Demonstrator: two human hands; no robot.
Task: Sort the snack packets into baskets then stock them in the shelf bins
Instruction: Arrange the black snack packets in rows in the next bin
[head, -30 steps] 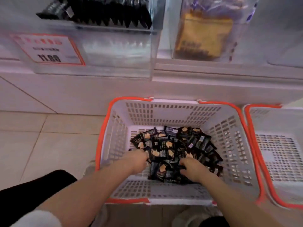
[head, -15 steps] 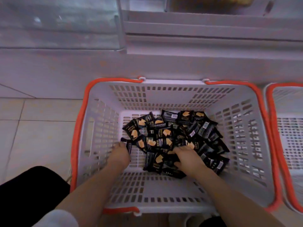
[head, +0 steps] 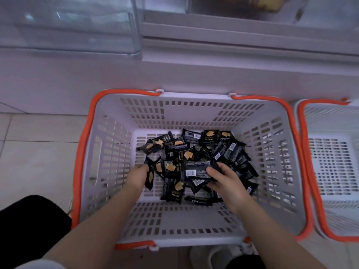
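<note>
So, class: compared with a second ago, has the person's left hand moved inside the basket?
Yes. The left hand has slid left, nearer the basket's left wall, to the pile's left edge.

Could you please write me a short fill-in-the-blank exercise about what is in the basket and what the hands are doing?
1. The basket has white walls and an ____ rim.
2. The snack packets are mostly ____ in colour.
3. The right hand has its grip on a few ____.
4. The left hand reaches ____ the basket.

Missing words: orange; black; packets; into
</note>
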